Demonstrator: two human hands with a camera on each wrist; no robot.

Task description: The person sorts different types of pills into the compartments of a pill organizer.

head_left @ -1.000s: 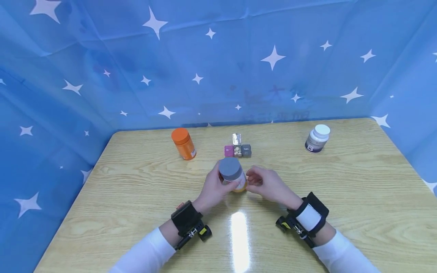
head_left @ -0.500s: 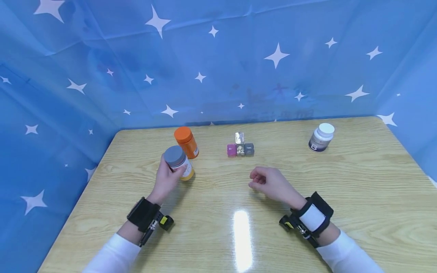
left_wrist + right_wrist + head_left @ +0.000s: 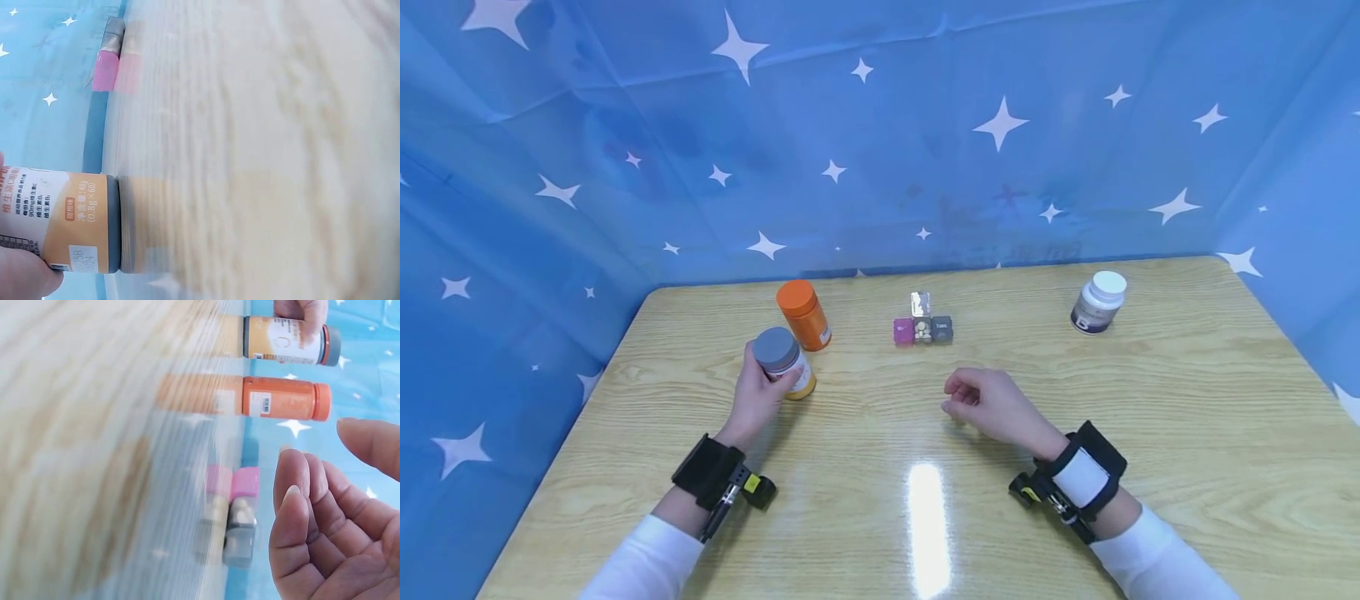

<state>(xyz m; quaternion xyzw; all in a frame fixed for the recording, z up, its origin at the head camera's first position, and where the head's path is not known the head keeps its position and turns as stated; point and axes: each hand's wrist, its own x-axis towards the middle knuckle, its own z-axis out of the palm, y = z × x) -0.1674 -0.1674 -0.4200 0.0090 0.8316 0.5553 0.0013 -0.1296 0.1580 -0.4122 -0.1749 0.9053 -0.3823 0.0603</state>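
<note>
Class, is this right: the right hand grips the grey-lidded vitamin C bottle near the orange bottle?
No, wrong hand: the left hand grips the grey-lidded vitamin C bottle near the orange bottle, as the head view shows.

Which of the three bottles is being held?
The grey-capped bottle, gripped by the left hand; the orange bottle and white-capped bottle stand untouched.

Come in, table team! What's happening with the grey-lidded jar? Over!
Left grip holds grey-lidded jar, upright on table. Right grip empty. Orange bottle close beyond jar, might get in the way.
</note>
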